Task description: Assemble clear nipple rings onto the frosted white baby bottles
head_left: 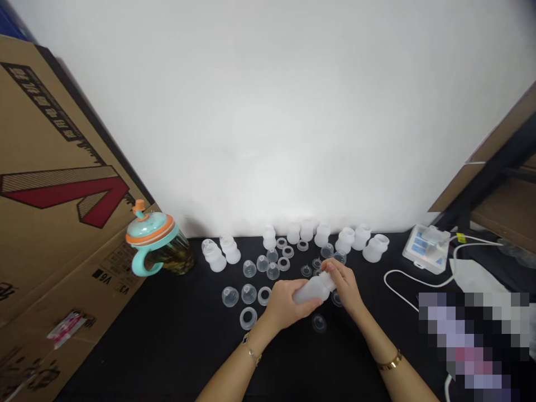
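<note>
A translucent white bottle (312, 291) lies tilted between my two hands, its neck toward the right. My left hand (287, 302) is wrapped round the bottle's body. My right hand (340, 279) has its fingers closed at the neck end; they partly hide what is there. Around them on the black table lie clear domed caps (248, 293), white rings (248, 317) and dark-looking clear discs (319, 322). Several open white bottles (345, 240) stand along the back, and two bottles with clear caps (214, 255) stand at the back left.
A jug (173, 251) with a turquoise and orange lid stands at the left, beside a large cardboard box (54, 184). On the right are a clear plastic case (426, 249), a white cable (397, 272) and a blurred-out patch. A white wall (285, 111) rises behind the table.
</note>
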Motion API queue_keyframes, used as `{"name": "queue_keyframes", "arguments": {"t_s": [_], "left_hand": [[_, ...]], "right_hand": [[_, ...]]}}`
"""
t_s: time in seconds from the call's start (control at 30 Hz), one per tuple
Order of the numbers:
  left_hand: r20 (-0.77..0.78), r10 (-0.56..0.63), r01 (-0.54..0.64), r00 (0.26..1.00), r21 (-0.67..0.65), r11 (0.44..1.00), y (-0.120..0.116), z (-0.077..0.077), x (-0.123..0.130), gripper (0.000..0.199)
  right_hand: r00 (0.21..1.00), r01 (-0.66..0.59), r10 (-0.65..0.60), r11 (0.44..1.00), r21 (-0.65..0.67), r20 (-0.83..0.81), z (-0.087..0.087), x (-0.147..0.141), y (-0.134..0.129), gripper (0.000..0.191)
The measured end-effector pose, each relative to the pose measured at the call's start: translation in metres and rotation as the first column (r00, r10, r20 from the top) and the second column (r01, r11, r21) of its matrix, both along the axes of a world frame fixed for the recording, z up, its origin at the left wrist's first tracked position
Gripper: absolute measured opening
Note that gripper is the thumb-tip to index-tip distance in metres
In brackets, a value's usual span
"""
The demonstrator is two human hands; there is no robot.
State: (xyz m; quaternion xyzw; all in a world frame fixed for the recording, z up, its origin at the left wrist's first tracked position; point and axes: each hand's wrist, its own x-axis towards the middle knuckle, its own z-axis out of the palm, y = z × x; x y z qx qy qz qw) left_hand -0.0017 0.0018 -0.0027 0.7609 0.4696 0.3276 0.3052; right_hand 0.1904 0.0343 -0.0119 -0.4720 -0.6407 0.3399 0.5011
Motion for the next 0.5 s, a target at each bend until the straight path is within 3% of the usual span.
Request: {"name": "queue_keyframes", "arguments": {"t_s": [0.27,0.5], "left_hand": [[0.179,-0.062,0.087,0.982,-0.139,0.986,0.001,0.003,-0.002,0.036],[0.245,-0.091,0.137,0.965,-0.179,0.974,0.003,0.001,-0.002,0.036]], "right_hand": [[0.994,-0.105,0.105,0.994,0.021,-0.004,-0.008,0.006,0.001,0.042],[0.98,-0.197,0.198,0.979,0.052,-0.029,-0.01,0.007,0.001,0.037]]}}
